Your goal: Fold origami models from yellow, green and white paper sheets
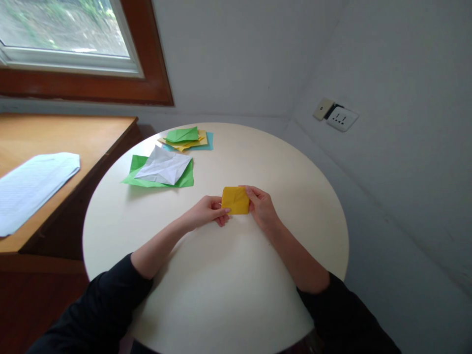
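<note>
Our round white desk (258, 295) carries everything, with a wooden side counter (55, 142) at the left bearing one printed sheet (33, 184). On the far left part of the desk lies one green sheet (138, 177) with one creased white sheet (164, 165) on top; beyond it sits a small stack (188, 139), one green, one yellow or perhaps more, and one blue. Near the middle we hold one folded yellow paper (236, 200) flat on the desk: our left hand (208, 210) pinches its left edge, our right hand (262, 206) grips its right edge. We judge a crease is being set; next calls for firm pressing along the fold.
</note>
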`<state>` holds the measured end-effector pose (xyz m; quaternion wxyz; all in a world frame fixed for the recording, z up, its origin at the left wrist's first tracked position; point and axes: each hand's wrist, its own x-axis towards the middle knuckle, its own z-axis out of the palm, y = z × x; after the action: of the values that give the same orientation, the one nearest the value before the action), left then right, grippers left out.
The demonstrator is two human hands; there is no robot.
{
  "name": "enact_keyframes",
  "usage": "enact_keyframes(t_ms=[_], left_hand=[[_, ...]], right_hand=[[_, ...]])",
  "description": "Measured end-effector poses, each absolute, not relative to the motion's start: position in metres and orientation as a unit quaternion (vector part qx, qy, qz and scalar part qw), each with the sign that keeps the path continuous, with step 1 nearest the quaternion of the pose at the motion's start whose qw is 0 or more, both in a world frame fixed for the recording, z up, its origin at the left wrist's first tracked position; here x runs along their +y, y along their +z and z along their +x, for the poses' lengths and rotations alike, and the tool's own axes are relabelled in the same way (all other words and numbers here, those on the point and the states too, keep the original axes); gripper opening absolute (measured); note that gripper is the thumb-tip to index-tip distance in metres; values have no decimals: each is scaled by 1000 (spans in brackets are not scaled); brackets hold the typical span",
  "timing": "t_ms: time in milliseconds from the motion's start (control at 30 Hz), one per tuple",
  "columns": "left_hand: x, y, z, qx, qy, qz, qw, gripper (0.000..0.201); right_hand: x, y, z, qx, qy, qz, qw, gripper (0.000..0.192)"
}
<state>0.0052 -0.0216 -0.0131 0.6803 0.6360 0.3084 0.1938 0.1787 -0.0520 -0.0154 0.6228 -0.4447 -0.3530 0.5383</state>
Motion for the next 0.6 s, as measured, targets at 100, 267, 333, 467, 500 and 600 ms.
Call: enact_keyframes(t_ms=[100,267,333,467,500,600], left_hand=[[-21,-14,5,311,207,638,673,29],[-20,-14,4,344,225,672,616,25],[-21,-11,5,364,233,677,596,25],[-22,-2,5,403,272,676,553,29],[-22,0,6,404,289,673,548,31],[-21,2,6,399,336,656,546,34]], right_hand=[[-52,-15,179,-354,532,-446,627,28],[-52,-17,182,-392,466,-468,640,26],[-51,-19,183,-407,450,-473,639,23],[-48,-24,186,-417,435,-475,641,22],[-47,-25,186,-416,431,-477,644,22],[-46,-27,187,-416,422,-482,646,24]])
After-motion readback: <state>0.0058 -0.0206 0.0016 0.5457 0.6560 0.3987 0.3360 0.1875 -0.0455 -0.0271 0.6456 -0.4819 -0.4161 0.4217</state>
